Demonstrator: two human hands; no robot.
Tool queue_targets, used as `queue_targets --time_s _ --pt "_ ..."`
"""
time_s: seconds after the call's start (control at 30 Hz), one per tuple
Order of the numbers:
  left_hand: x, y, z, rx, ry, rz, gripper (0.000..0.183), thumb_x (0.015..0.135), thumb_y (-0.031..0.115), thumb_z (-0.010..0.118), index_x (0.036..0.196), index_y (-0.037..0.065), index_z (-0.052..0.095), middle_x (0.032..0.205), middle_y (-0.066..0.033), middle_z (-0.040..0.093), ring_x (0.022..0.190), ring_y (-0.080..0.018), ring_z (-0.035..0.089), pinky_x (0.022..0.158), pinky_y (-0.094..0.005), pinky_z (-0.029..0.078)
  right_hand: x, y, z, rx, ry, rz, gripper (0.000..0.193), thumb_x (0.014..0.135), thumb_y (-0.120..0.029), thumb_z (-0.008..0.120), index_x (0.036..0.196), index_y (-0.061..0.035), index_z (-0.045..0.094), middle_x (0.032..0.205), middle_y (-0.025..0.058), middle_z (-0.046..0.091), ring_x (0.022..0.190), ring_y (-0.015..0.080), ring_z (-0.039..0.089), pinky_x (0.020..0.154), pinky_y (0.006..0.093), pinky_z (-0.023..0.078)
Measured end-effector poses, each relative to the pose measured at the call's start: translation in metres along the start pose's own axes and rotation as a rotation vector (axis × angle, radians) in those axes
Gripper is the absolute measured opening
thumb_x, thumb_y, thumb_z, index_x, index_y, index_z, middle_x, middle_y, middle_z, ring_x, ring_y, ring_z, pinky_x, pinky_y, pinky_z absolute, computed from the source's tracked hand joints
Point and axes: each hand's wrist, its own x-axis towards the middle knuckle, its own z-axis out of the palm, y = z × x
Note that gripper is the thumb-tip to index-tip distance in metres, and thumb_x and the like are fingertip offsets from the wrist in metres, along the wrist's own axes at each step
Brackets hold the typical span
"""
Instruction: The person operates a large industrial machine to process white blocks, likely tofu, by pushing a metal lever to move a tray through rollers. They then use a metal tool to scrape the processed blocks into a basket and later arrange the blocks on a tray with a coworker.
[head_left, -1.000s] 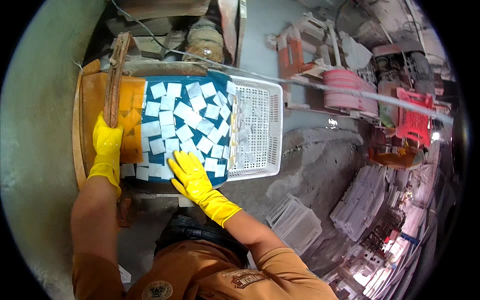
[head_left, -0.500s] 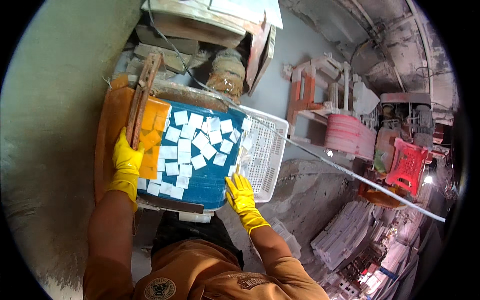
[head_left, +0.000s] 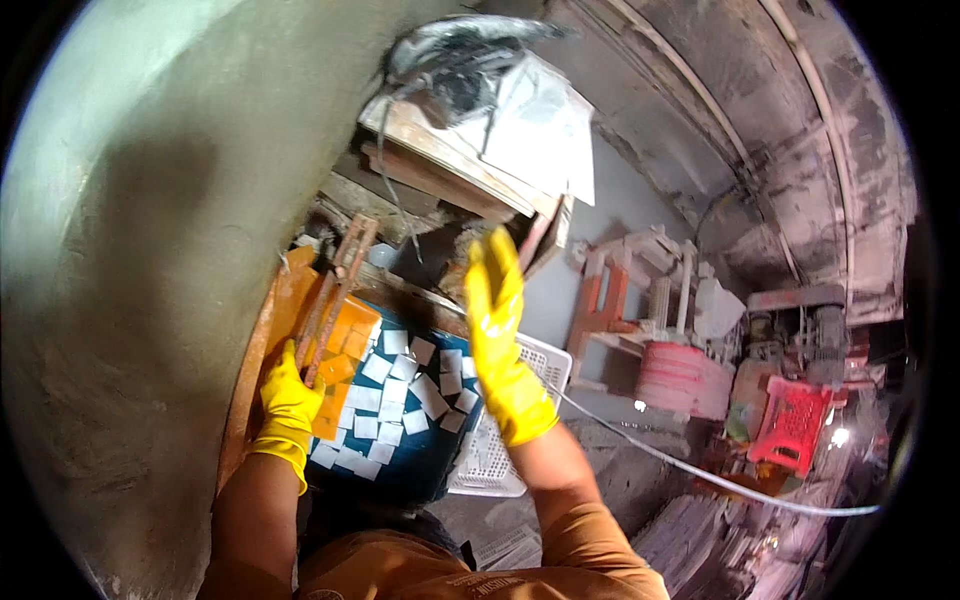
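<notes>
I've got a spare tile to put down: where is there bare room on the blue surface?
The near right corner of the blue surface, between the white tiles and the white basket, looks bare. Tiles crowd the side beside the orange sheet.

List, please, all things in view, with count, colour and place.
Blue surface: one, blue, lower centre
Tiles: over fifteen, white, on the blue surface
Orange sheet: one, orange, left end of blue surface
Rusty bar: one, brown, across the orange sheet
Basket: one, white, right of blue surface
Hose: one, pale, lower right
Plastic bundle: one, dark, top centre
Frame: one, orange-white, right
Rounded stack: one, pink, right
Perforated plastic item: one, red, far right
Background clutter: uncountable, mixed, lower right
Left hand: one, yellow glove, on the rusty bar
Right hand: one, yellow glove, raised, holding nothing
</notes>
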Motion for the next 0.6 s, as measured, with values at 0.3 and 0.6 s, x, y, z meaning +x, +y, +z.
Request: queue_targets --time_s 0.3,0.6 --pt "-0.006 0.003 -0.018 0.033 -0.075 -0.023 0.086 0.079 0.036 0.075 0.153 0.006 0.045 0.125 -0.0263 0.068 0.112 -0.0432 0.067 0.097 -0.0459 0.053 0.278 -0.038 0.100 1.159 0.036 0.413 0.062 0.103 -0.054 0.058 0.136 -0.0017 0.054 0.128 0.0169 0.062 0.116 0.0311 0.062 0.101 0.0429 0.054" --pt "-0.004 -0.009 0.005 -0.100 0.106 0.094 0.079 0.075 0.028 0.080 0.146 0.004 0.053 0.116 -0.0272 0.070 0.107 -0.0464 0.068 0.090 -0.0474 0.056 0.206 -0.039 0.057 0.806 -0.371 0.362 0.064 0.103 -0.060 0.052 0.126 -0.0016 0.063 0.102 0.0160 0.073 0.087 0.0300 0.071 0.082 0.0418 0.061"
